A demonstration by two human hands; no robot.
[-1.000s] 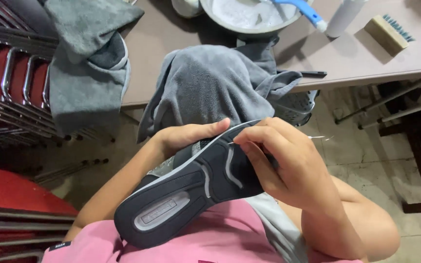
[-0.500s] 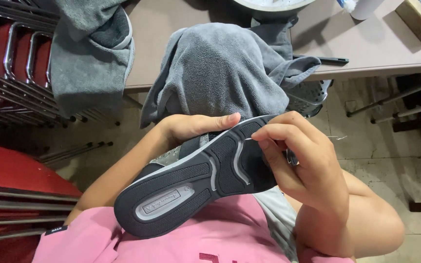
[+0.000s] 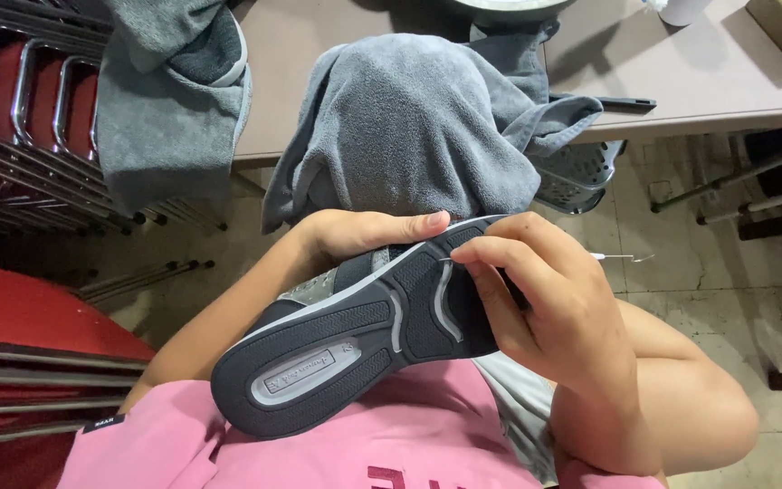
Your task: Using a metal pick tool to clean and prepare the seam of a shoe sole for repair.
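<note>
The table edge (image 3: 699, 122) runs across the upper part of the view, and a grey towel (image 3: 427, 127) spills over it and hangs down to just above the hands; a second grey towel (image 3: 169, 100) droops over the edge further left, beside a stack of red chairs with chrome frames (image 3: 20, 118); a grey perforated basket (image 3: 576, 177) sits under the table just right of the hanging towel. Free room lies mostly to the right, over the tiled floor (image 3: 708, 263), and in the narrow gap between the towel's hem and the shoe; to the left the red seat (image 3: 20, 317) crowds close to the forearm.

The sneaker (image 3: 364, 335) is held sole-up over the lap, against the pink shirt (image 3: 337, 444); its dark grey sole faces the camera, heel end low and left, toe end up and right between the two hands. The left hand (image 3: 364, 231) wraps the far side of the shoe, thumb lying flat along the pale rim of the sole, fingers hidden behind the upper, so it is closed around the sneaker. The right hand (image 3: 545, 308) covers the toe end; its fingers curl over the sole's edge while thumb and forefinger pinch a thin metal needle-like tool (image 3: 613, 257), whose fine tip touches the sole at a groove near the forefoot and whose other end juts out to the right past the knuckles, over the floor.
</note>
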